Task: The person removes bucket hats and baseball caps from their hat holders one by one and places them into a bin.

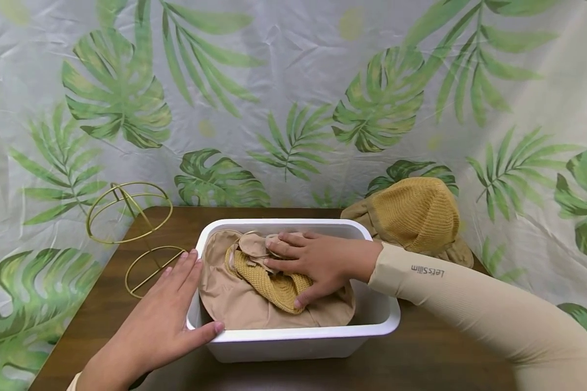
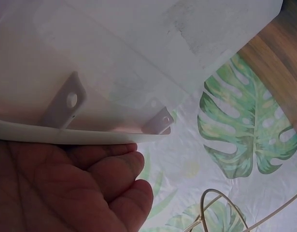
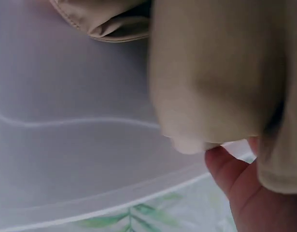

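Note:
A white plastic tub (image 1: 298, 335) holds a tan fabric hat (image 1: 225, 312) with a mustard knitted crown, folded and crumpled. My right hand (image 1: 320, 258) lies over the hat with its fingers stretched out, touching the cloth and the knit. In the right wrist view, tan fabric (image 3: 216, 77) hides most of that hand's fingers. At the tub's left side, my left hand (image 1: 161, 309) rests on the rim, thumb spread onto the front corner. The left wrist view shows its fingers (image 2: 117, 174) along the rim (image 2: 80, 137).
Behind the tub on the right sits a second hat (image 1: 416, 212) with a mustard knitted crown and tan brim. A gold wire stand (image 1: 129, 209) is at the left of the brown wooden table (image 1: 102, 288). A leaf-printed sheet (image 1: 293, 81) hangs behind.

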A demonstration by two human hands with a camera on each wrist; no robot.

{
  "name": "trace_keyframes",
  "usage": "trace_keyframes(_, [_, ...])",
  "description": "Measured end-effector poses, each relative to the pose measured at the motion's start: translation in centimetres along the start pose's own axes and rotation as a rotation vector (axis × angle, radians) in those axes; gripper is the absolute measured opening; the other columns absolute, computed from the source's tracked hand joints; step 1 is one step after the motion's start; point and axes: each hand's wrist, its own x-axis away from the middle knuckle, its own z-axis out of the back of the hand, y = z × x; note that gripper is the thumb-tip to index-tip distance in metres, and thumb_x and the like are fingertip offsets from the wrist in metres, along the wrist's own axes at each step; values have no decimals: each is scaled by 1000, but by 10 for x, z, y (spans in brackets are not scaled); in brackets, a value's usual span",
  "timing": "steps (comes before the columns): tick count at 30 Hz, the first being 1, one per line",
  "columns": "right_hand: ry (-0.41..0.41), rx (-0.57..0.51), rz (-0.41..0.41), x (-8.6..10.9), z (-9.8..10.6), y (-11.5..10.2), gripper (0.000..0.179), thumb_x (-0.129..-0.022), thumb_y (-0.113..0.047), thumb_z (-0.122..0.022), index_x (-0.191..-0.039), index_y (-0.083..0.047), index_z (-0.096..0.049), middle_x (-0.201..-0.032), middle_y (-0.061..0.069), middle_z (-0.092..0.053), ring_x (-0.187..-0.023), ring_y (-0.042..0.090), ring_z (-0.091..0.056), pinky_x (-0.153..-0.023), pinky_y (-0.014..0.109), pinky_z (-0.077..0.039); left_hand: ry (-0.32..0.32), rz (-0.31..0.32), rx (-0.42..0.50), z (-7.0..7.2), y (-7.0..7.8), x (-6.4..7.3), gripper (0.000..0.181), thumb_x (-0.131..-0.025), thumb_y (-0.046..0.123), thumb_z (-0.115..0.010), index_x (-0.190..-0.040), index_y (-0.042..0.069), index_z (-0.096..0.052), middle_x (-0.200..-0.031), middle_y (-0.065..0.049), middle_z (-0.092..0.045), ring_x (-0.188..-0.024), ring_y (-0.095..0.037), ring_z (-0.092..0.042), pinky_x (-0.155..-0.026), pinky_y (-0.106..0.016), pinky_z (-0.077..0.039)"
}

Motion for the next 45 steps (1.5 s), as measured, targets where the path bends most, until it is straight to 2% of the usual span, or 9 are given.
trace_keyframes(4, [-39, -10, 21, -11, -5, 4, 87, -92, -77, -33, -161, -30, -5, -166, -1, 6, -151, 24, 7, -120, 53, -10, -4, 0, 2, 0, 1, 0, 103, -84, 66, -63, -145, -12, -39, -155, -24, -33, -145, -37, -27, -120, -43, -18])
trace_keyframes(7, [-68, -37, 23, -17, -8, 7, 86, -92, -76, -32, -160, -32, -2, -165, -3, 8, -151, 21, 10, -120, 54, -8, -6, -4, 4, 0, 1, 0, 102, -84, 66, -63, -145, -12, -39, -155, -24, -33, -145, -37, -27, -118, -47, -22])
trace_keyframes(14, [-82, -87, 45, -29, -19, 12, 86, -91, -79, -27, -159, -35, 0, -165, -5, 9, -150, 18, 11, -120, 53, -6, -25, 4, 17, 1, -1, 0, 102, -83, 66, -64, -146, -11, -39, -156, -23, -31, -146, -36, -26, -117, -49, -25])
trace_keyframes(19, [-107, -89, 47, -34, -23, 12, 84, -93, -76, -31, -160, -35, -2, -165, -6, 7, -150, 17, 9, -120, 51, -5, -31, 6, 13, 0, 0, 0, 103, -84, 67, -62, -146, -11, -38, -157, -23, -30, -146, -35, -25, -117, -48, -25])
trace_keyframes(25, [-152, -119, 59, -38, -28, 10, 81, -96, -70, -35, -161, -31, -4, -166, -5, 4, -151, 15, 5, -121, 49, -7, 1, -16, 3, -2, 0, 2, 101, -84, 66, -63, -145, -11, -40, -156, -23, -32, -146, -35, -26, -117, -46, -24])
trace_keyframes(28, [-171, -116, 51, -39, -31, 8, 81, -96, -70, -35, -161, -31, -4, -166, -5, 5, -150, 14, 5, -121, 49, -7, 16, -27, -1, -3, 0, 3, 100, -84, 66, -63, -144, -11, -41, -155, -23, -33, -146, -35, -26, -120, -40, -17])
trace_keyframes(34, [-248, -180, -5, -45, -35, 3, 82, -95, -70, -38, -160, -35, -2, -165, -8, 5, -150, 14, 5, -121, 48, -6, 37, -41, -6, -3, -1, 3, 99, -83, 66, -64, -143, -11, -43, -154, -24, -35, -144, -36, -28, -121, -35, -13])
trace_keyframes(39, [-260, -197, -32, -49, -35, 2, 82, -95, -69, -40, -160, -37, -2, -165, -9, 4, -150, 14, 4, -121, 47, -5, 37, -37, 3, -2, -2, 2, 99, -83, 65, -64, -144, -10, -42, -155, -24, -33, -145, -36, -27, -121, -31, -7])
trace_keyframes(45, [-229, -198, -49, -44, -31, 0, 82, -95, -69, -42, -160, -37, -4, -166, -8, 2, -151, 17, 2, -120, 51, -11, 24, -25, 3, -2, -2, 2, 100, -84, 65, -64, -144, -11, -41, -155, -24, -33, -145, -36, -28, -121, -38, -14])
